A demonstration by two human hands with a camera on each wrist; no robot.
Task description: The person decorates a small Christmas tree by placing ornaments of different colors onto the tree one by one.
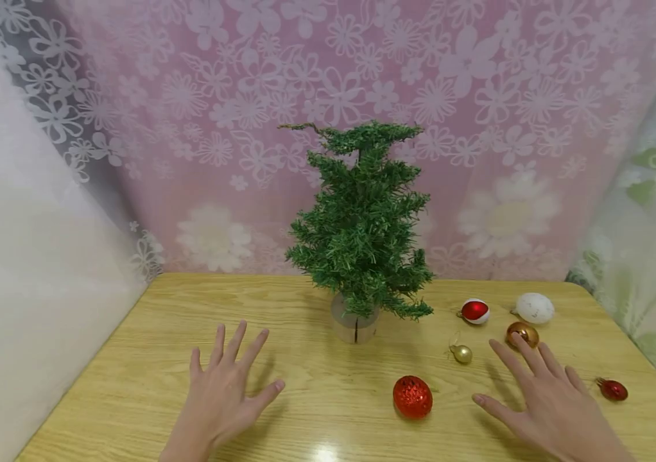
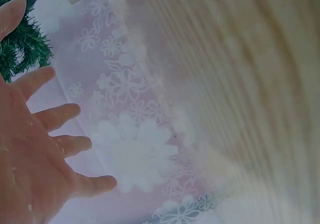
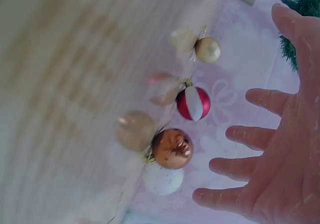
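In the head view my left hand (image 1: 223,388) hovers over the left of the table, fingers spread, holding nothing. My right hand (image 1: 553,398) is spread the same way on the right, its fingertips overlapping a copper bauble (image 1: 522,335). Between the hands lies a glittery red bauble (image 1: 413,398). A small artificial Christmas tree (image 1: 362,224) stands upright behind it on a round wooden base (image 1: 355,321). Near the right hand are a small gold bauble (image 1: 462,353), a red-and-white bauble (image 1: 474,311), a white bauble (image 1: 534,308) and a small dark red bauble (image 1: 613,389).
All of this is on a light wood-grain table (image 1: 131,359). A pink flowered curtain (image 1: 218,160) hangs behind its back edge. Pale cloth (image 1: 27,256) hangs at the left, and another flowered cloth (image 1: 651,212) at the right.
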